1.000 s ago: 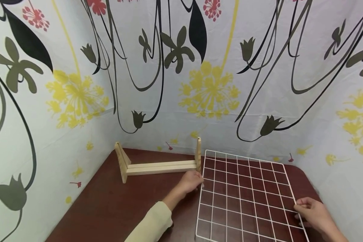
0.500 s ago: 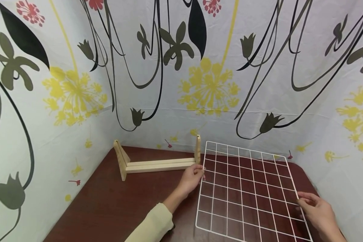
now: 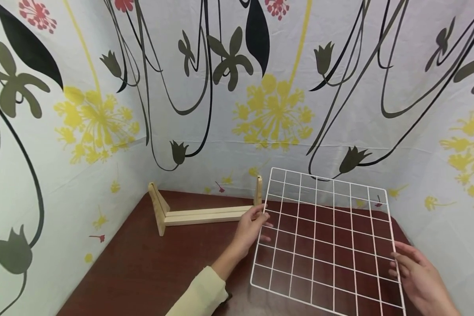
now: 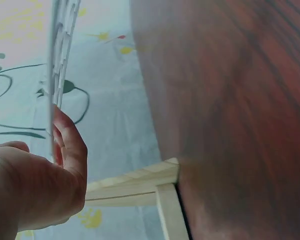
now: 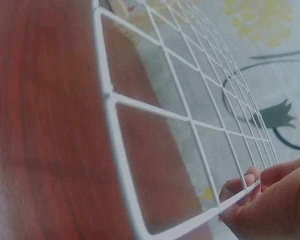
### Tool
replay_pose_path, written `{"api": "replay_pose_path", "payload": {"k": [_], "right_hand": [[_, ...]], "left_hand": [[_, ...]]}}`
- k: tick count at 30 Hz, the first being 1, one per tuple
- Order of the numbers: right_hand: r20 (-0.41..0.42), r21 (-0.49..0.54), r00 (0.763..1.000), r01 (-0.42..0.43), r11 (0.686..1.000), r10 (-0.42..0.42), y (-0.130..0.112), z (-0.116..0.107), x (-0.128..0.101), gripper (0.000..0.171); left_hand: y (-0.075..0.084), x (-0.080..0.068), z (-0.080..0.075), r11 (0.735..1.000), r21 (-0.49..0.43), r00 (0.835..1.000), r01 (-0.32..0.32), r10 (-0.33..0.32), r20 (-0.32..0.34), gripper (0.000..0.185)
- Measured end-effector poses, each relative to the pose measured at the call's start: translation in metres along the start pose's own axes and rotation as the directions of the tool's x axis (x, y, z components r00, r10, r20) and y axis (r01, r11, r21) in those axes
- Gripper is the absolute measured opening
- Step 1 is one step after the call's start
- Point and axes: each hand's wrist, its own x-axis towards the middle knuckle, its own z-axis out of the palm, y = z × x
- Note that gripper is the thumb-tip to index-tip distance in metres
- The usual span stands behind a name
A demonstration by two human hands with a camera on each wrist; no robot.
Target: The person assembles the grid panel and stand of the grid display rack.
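Note:
A white wire grid panel (image 3: 324, 237) is held tilted over the right part of the table, its far edge raised against the curtain in the head view. My left hand (image 3: 249, 230) grips its left edge between thumb and fingers. On the opposite edge, my right hand (image 3: 420, 272) pinches the rim wire, fingertips reaching behind it. The right wrist view shows the panel's near corner wires (image 5: 190, 120) above the wood. Behind my left hand stands a pale wooden frame (image 3: 209, 216) with two upright ends; its right end is partly covered by that hand.
The dark red-brown table (image 3: 134, 272) runs back to a floral-patterned curtain (image 3: 237, 109) that closes in the left, back and right sides. The wooden frame's left upright (image 3: 158, 210) stands near the table's back left corner.
The grid panel's far edge has risen, so the panel tilts up more steeply. Both hands have moved up slightly with it, while the wooden frame has stayed in place.

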Motion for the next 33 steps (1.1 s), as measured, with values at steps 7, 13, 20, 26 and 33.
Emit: {"api": "replay_pose_path", "payload": {"k": [7,13,20,26,33], "right_hand": [[0.146,0.251,0.988,0.014,0.968,-0.052,-0.008,0.017,0.0,0.046],[0.153,0.36,0.983,0.042,0.932,-0.104,-0.013,0.031,0.001,0.044],[0.13,0.41,0.979,0.094,0.907,-0.16,-0.015,0.048,0.001,0.042],[0.097,0.389,0.967,0.18,0.903,-0.234,-0.01,0.069,0.005,0.041],[0.027,0.299,0.978,0.189,0.935,-0.206,-0.005,0.09,0.011,0.034]], "left_hand": [[0.021,-0.005,-0.003,0.998,-0.065,1.0,0.01,-0.011,-0.013,0.047],[0.039,-0.007,-0.005,0.99,-0.138,0.999,-0.003,-0.003,-0.045,0.04],[0.048,-0.005,-0.012,0.989,-0.148,0.997,-0.022,0.01,-0.079,0.039],[0.046,-0.003,-0.021,0.993,-0.117,0.989,-0.033,0.016,-0.149,0.034],[0.044,0.0,-0.034,0.994,-0.093,0.976,-0.051,0.03,-0.218,0.025]]}}
